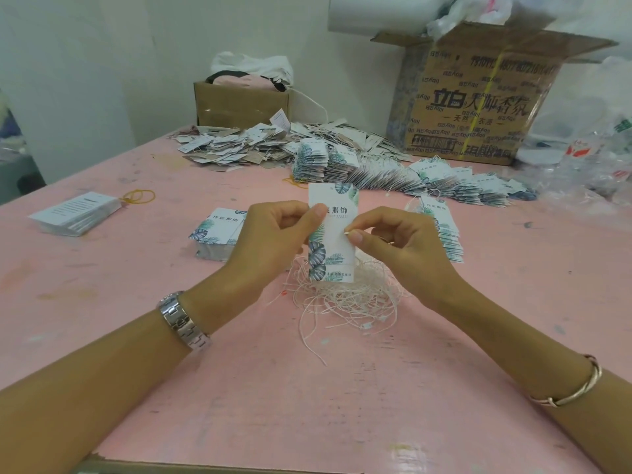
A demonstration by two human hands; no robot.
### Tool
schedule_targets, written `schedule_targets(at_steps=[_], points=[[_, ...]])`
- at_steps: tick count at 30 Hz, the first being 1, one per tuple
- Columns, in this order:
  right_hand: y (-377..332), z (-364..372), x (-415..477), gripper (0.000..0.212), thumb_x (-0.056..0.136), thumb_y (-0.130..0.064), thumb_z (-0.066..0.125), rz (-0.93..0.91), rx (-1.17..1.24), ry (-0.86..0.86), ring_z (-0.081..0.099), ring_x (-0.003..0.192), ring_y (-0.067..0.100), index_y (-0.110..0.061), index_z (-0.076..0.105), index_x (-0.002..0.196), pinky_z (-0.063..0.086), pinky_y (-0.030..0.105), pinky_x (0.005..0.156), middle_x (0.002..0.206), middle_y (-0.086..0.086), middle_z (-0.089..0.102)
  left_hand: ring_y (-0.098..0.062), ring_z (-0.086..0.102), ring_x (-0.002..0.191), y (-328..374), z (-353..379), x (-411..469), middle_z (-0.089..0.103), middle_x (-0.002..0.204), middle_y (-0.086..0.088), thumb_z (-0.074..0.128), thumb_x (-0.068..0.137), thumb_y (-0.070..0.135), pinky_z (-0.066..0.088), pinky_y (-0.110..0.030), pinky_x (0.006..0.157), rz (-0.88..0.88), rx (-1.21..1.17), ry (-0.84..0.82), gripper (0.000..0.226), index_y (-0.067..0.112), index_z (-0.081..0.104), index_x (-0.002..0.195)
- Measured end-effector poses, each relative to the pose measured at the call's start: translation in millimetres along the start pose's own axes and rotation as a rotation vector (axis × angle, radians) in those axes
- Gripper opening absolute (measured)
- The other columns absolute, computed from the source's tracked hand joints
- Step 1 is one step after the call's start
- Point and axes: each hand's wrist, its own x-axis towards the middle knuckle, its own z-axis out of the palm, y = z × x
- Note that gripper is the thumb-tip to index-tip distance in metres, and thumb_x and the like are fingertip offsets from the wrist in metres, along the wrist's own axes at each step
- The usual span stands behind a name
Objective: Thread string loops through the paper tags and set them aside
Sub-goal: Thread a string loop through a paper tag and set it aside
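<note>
A white paper tag [333, 230] with green leaf print stands upright above the pink table [239, 388]. My left hand [273, 237] pinches its left edge between thumb and fingers. My right hand [396, 244] pinches the tag's right edge, with a thin string end at the fingertips. Under the tag lies a tangle of cream string loops [345, 299]. A stack of unthreaded tags [219, 234] lies left of my left hand. A stack of threaded tags [444, 230] sits right of my right hand.
A long fanned row of tags [393, 172] and a loose heap of tags [246, 145] fill the far table. White cards [75, 213] and yellow rubber bands [138, 196] lie at left. Two cardboard boxes [478, 97] [239, 104] stand at the back, plastic bags [588, 165] at right.
</note>
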Motion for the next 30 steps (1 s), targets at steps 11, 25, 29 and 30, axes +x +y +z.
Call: schedule_targets(at_steps=[11, 25, 29, 30], points=[[-3.1, 1.1, -1.6, 0.003, 0.088, -0.009, 0.070, 0.005, -0.009, -0.012, 0.052, 0.064, 0.013, -0.009, 0.072, 0.090, 0.041, 0.032, 0.061, 0.081, -0.009, 0.071, -0.001, 0.062, 0.059, 2.5, -0.9, -1.1, 0.075, 0.073, 0.005, 0.074, 0.085, 0.022, 0.048, -0.015, 0.054, -0.021, -0.082, 0.033, 0.014, 0.010, 0.076, 0.093], [-5.4, 1.4, 0.5, 0.003, 0.087, -0.023, 0.071, 0.044, 0.120, 0.073, 0.026, 0.049, 0.019, -0.021, 0.072, 0.089, 0.025, 0.023, 0.049, 0.061, 0.026, 0.046, 0.000, 0.063, 0.060, 6.4, 0.2, -3.4, 0.076, 0.074, 0.007, 0.076, 0.083, 0.023, 0.048, -0.013, 0.054, -0.034, -0.094, 0.045, 0.008, 0.018, 0.075, 0.090], [-7.4, -3.2, 4.5, 0.002, 0.087, -0.022, 0.070, 0.113, 0.216, 0.244, 0.026, 0.045, 0.009, -0.021, 0.068, 0.087, 0.024, 0.019, 0.044, 0.065, -0.001, 0.054, 0.000, 0.061, 0.059, 6.2, 1.3, -5.8, 0.076, 0.076, 0.005, 0.075, 0.082, 0.026, 0.047, -0.013, 0.056, -0.038, -0.101, -0.008, 0.014, 0.017, 0.076, 0.093], [-8.1, -4.1, 5.2, 0.001, 0.087, -0.020, 0.069, 0.131, 0.215, 0.262, 0.027, 0.044, 0.008, -0.021, 0.068, 0.087, 0.024, 0.019, 0.044, 0.067, -0.009, 0.056, 0.000, 0.061, 0.059, 6.2, 2.0, -6.6, 0.076, 0.077, 0.005, 0.075, 0.081, 0.027, 0.047, -0.013, 0.056, -0.040, -0.106, -0.027, 0.016, 0.017, 0.076, 0.093]])
